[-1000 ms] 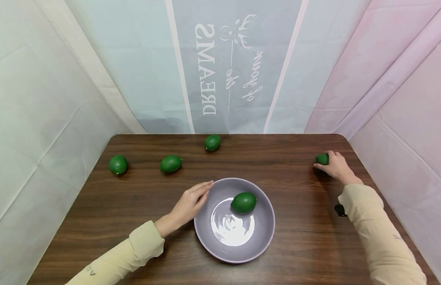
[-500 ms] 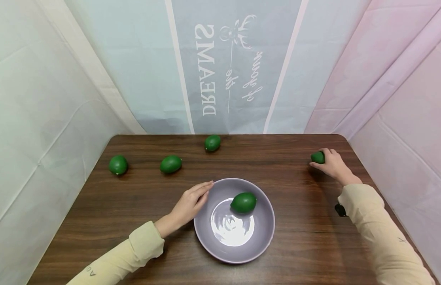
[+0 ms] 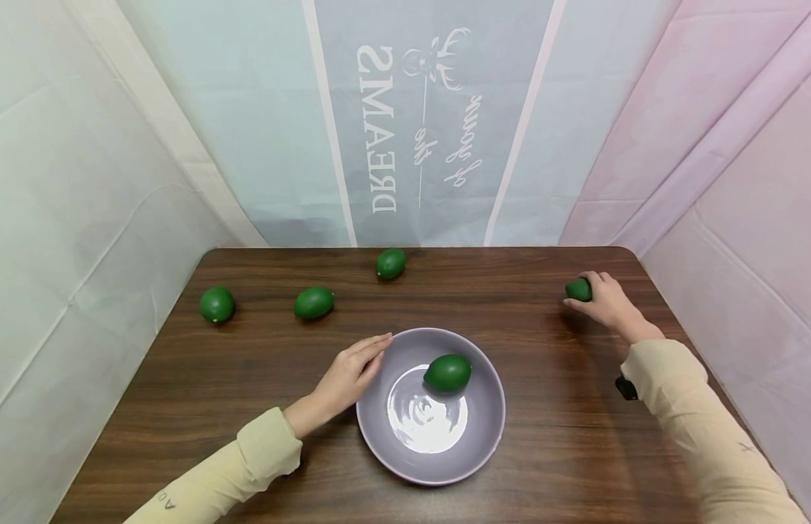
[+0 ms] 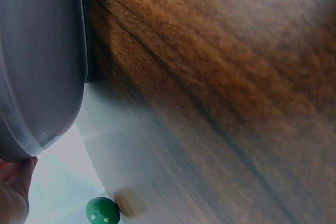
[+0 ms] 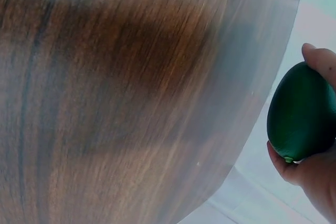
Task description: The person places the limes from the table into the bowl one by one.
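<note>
My right hand (image 3: 606, 304) grips a green lime (image 3: 578, 289) between thumb and fingers, at the far right of the table. In the right wrist view that lime (image 5: 302, 113) is held above the wood, its stem end near a fingertip. My left hand (image 3: 348, 372) rests against the left rim of a purple-grey bowl (image 3: 486, 437), its fingers extended along the edge. The left wrist view shows the outside of the bowl (image 4: 42, 51) with fingertips (image 4: 23, 174) right at its rim. Another lime (image 3: 448, 372) lies inside the bowl.
On the table lie three more limes: one at the far left (image 3: 217, 303), a second lime (image 3: 314, 302) left of the bowl, and a third lime (image 3: 390, 263) near the back edge. Fabric walls (image 3: 444, 145) enclose the back and sides of the brown wooden table (image 3: 542, 473).
My right hand has moved a little to the left and slightly away from me, carrying the lime. The left hand and the bowl have stayed in place.
</note>
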The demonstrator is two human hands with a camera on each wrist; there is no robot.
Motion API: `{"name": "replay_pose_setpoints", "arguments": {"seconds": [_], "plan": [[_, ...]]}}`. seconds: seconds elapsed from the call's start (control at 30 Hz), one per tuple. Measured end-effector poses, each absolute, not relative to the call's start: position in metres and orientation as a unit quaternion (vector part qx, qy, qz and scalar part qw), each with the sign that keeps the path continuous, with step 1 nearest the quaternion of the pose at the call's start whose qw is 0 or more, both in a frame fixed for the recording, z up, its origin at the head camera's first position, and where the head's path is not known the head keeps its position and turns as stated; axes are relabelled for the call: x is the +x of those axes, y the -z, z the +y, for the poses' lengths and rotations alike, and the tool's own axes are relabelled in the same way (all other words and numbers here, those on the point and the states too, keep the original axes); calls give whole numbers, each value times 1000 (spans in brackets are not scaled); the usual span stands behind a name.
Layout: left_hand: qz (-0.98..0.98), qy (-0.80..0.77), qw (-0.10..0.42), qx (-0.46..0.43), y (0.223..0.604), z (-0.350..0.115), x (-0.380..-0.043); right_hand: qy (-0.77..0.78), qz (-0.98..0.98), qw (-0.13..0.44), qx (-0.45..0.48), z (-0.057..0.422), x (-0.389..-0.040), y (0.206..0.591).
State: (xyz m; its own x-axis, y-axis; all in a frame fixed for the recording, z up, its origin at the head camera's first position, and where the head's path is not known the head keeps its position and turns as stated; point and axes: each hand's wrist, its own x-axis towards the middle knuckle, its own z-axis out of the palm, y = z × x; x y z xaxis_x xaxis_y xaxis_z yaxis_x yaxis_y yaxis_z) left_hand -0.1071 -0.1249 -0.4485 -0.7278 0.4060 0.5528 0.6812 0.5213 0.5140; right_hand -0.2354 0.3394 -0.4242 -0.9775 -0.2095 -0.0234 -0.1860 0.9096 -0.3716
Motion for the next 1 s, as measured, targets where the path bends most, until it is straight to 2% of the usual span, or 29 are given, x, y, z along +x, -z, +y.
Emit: {"name": "replay_pose_setpoints", "arguments": {"seconds": [1.0], "plan": [[-851, 376, 180, -319, 448, -125, -108, 183, 968, 18, -169, 312, -221, 406]]}}
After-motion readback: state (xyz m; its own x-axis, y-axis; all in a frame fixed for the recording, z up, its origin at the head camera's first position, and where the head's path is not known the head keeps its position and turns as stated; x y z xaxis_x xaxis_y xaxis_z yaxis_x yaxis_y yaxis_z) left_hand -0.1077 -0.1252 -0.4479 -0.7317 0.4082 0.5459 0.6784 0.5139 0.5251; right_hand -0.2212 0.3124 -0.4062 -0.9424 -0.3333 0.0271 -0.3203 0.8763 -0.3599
